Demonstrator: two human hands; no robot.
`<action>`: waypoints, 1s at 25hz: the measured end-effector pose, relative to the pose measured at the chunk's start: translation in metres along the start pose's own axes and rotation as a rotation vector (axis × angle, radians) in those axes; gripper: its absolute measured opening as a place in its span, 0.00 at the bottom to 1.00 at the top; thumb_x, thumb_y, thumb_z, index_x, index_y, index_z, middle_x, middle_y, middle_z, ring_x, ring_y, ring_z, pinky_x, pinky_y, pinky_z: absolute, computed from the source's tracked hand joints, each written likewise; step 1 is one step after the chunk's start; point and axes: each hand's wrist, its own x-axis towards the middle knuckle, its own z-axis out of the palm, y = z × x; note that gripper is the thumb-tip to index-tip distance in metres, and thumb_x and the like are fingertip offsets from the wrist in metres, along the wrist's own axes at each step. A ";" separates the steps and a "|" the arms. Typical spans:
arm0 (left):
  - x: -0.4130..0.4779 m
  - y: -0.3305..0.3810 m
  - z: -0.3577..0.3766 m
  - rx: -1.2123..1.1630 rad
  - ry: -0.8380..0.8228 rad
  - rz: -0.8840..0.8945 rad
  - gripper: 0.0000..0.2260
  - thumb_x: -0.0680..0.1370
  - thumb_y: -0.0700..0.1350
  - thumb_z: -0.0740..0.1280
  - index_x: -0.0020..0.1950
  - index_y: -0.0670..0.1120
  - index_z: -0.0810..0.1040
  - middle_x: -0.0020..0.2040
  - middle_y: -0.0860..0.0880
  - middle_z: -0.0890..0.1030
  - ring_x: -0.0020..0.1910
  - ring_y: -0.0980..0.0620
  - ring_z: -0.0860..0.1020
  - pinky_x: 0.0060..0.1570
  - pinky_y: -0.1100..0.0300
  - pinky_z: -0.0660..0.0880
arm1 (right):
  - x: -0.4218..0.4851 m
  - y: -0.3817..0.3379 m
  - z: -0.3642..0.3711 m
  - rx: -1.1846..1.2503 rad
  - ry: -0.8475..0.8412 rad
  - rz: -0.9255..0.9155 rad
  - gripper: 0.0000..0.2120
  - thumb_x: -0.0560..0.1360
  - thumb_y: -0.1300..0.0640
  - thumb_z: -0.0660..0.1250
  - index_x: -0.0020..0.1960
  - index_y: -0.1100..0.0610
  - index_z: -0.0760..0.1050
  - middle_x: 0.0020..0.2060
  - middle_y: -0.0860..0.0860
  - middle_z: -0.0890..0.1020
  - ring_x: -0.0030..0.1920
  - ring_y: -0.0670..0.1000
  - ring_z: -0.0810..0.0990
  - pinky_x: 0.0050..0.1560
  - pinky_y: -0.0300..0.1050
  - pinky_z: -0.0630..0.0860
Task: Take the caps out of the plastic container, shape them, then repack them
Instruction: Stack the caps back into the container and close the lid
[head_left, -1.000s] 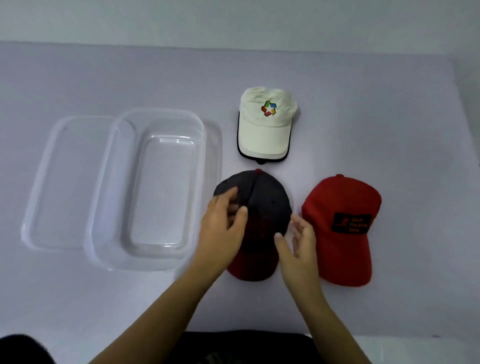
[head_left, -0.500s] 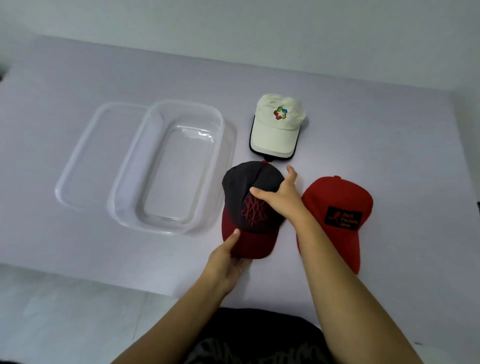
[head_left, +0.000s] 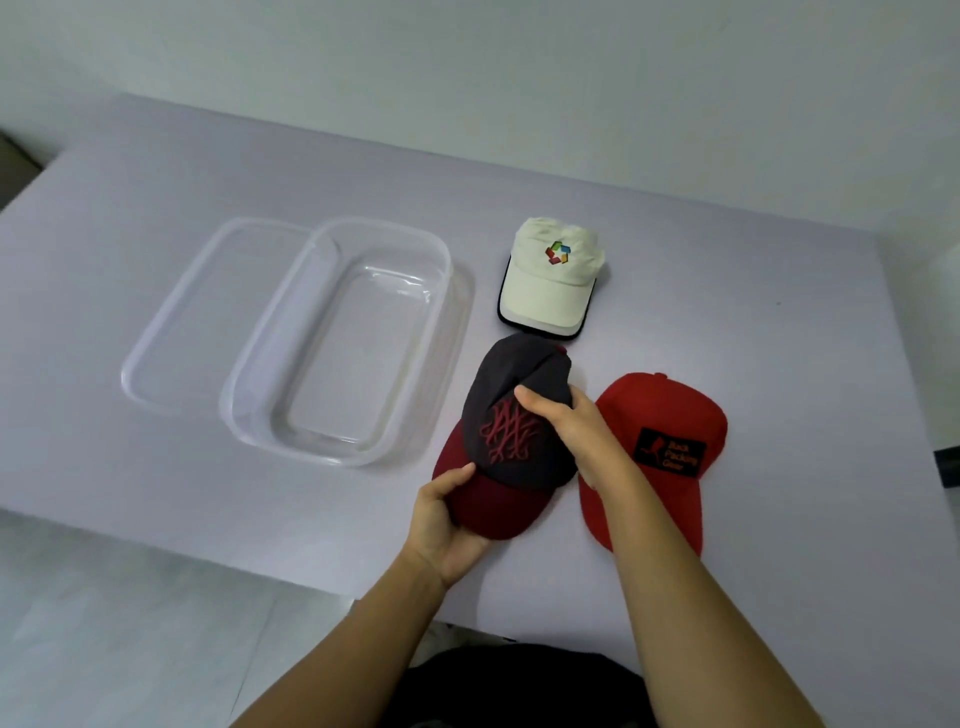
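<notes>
Head view: the dark grey cap with a dark red brim (head_left: 511, 431) is held for shaping, its brim gripped by the left hand (head_left: 447, 525), its top pinched by the right hand (head_left: 566, 421).

A black rectangular patch (head_left: 670, 451) on the front of the bright red fabric cap (head_left: 657, 447), at the lower right of the frame, is showing red lettering that seems to be reading "Back Packing Gear", though the blur is making this uncertain. The cream fabric cap (head_left: 553, 275), above centre, is carrying only a multicoloured wordless emblem (head_left: 557, 253). The charcoal and maroon cap (head_left: 511, 441) is displaying tangled red stitching (head_left: 506, 434), not legible as letters.
</notes>
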 end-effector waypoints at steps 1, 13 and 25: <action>-0.003 0.000 0.003 0.008 -0.019 0.016 0.24 0.70 0.39 0.63 0.67 0.41 0.74 0.58 0.38 0.81 0.56 0.38 0.79 0.56 0.43 0.77 | -0.004 -0.002 -0.002 0.011 -0.010 -0.025 0.19 0.64 0.46 0.76 0.52 0.50 0.76 0.51 0.50 0.83 0.51 0.50 0.82 0.49 0.44 0.77; -0.057 0.071 0.023 -0.011 -0.381 0.263 0.30 0.54 0.37 0.74 0.57 0.42 0.82 0.55 0.41 0.83 0.53 0.41 0.82 0.55 0.43 0.78 | -0.036 -0.086 0.037 0.016 -0.338 -0.248 0.28 0.63 0.52 0.77 0.61 0.53 0.74 0.56 0.51 0.82 0.58 0.51 0.80 0.60 0.48 0.76; -0.029 0.201 -0.014 -0.150 0.272 0.138 0.19 0.73 0.31 0.60 0.63 0.38 0.76 0.54 0.39 0.81 0.50 0.42 0.79 0.50 0.51 0.76 | 0.083 -0.084 0.197 -0.339 -0.074 0.089 0.44 0.65 0.46 0.76 0.72 0.57 0.56 0.68 0.53 0.69 0.66 0.57 0.71 0.63 0.51 0.71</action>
